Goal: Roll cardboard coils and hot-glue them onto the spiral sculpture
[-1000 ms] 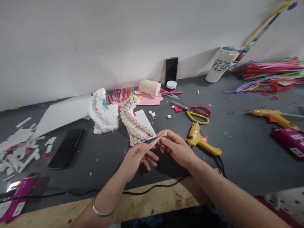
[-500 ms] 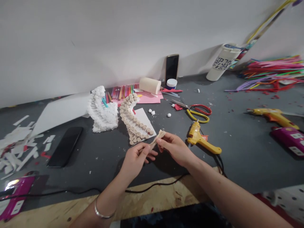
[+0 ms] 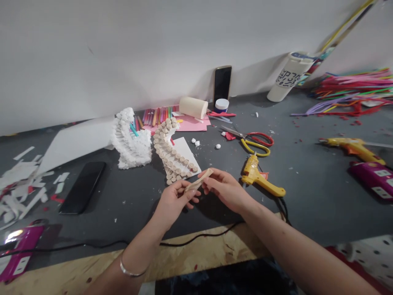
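Between my two hands I hold a thin beige strip (image 3: pixel 199 181) that looks like folded paper. My left hand (image 3: pixel 175 200) pinches its lower left end, fingers curled under it. At the upper right end, my right hand (image 3: pixel 225 188) grips it between thumb and fingertips. Just beyond lies a curved white form (image 3: pixel 176 162) with rows of small beige rolled discs on it, resting partly on a white card (image 3: pixel 188 149). To its left is a similar piece (image 3: pixel 132 141) covered in white tufts. A yellow hot glue gun (image 3: pixel 260 178) lies right of my right hand.
Scissors (image 3: pixel 251 141) with red and yellow handles lie behind the glue gun. A phone (image 3: pixel 82 187) and white scraps (image 3: pixel 21 184) lie left. A cream roll (image 3: pixel 193 107), a leaning phone (image 3: pixel 222 84) and a tumbler (image 3: pixel 288 78) are at the back. A black cord (image 3: pixel 196 241) crosses the front edge.
The beige strip has turned slightly and shows more of its flat side. My left hand has shifted a little to the left; both hands keep their hold. The view has tilted slightly.
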Tool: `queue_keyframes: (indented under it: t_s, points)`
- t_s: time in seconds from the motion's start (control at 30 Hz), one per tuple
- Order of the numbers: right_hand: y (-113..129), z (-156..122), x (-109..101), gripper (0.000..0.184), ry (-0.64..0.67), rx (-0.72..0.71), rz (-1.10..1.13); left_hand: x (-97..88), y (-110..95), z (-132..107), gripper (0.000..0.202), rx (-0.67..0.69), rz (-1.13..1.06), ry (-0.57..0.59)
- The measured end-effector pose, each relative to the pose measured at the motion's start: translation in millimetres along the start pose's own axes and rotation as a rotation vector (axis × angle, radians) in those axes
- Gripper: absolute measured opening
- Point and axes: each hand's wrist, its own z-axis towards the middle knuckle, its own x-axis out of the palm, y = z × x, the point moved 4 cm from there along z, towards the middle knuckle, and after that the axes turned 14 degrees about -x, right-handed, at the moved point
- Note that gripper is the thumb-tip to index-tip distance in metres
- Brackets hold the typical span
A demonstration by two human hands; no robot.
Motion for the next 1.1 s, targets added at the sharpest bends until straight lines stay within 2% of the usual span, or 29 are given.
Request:
queue_keyframes:
  t_s: [0.07, 0.2, 0.27, 0.53, 0.63, 0.73, 0.8, 0.93, 1.1]
  points:
    - [0, 0, 0, 0.018, -0.005, 0.001, -0.019, 0.6, 0, 0, 0.03, -0.004, -0.021, 0.001]
    - [-1, -1, 1, 0.014, 0.014, 0.023, -0.019, 6.4, 2, -1, 0.036, -0.052, 0.003, 0.101]
    - [-1, -1, 1, 0.015, 0.02, 0.021, -0.021, 7.9, 1, -1, 0.037, -0.047, 0.049, 0.115]
    - [-4, -1, -3, 0.013, -0.016, 0.026, -0.096, 3.2, -6, -4, 0.022, 0.0, 0.098, -0.005]
    - [-4, -1, -4, 0.015, -0.027, 0.009, -0.089, 1.3, -6, -4, 0.025, 0.023, 0.131, -0.034]
    - [-3, 0, -7, 0.023, -0.028, -0.01, -0.099, 0.0, -6, -4, 0.029, 0.032, 0.166, -0.052]
    - [-2, 1, -10, 0.028, -0.061, -0.022, -0.134, -1.2, -6, -3, 0.029, 0.02, 0.18, -0.064]
    - [0, 2, -16, 0.027, -0.132, -0.025, -0.171, -6.5, -7, -1, 0.025, 0.046, 0.208, -0.126]
    - [1, 2, -12, 0.029, 0.055, -0.055, -0.367, -9.5, -8, -2, 0.02, 0.088, 0.258, -0.179]
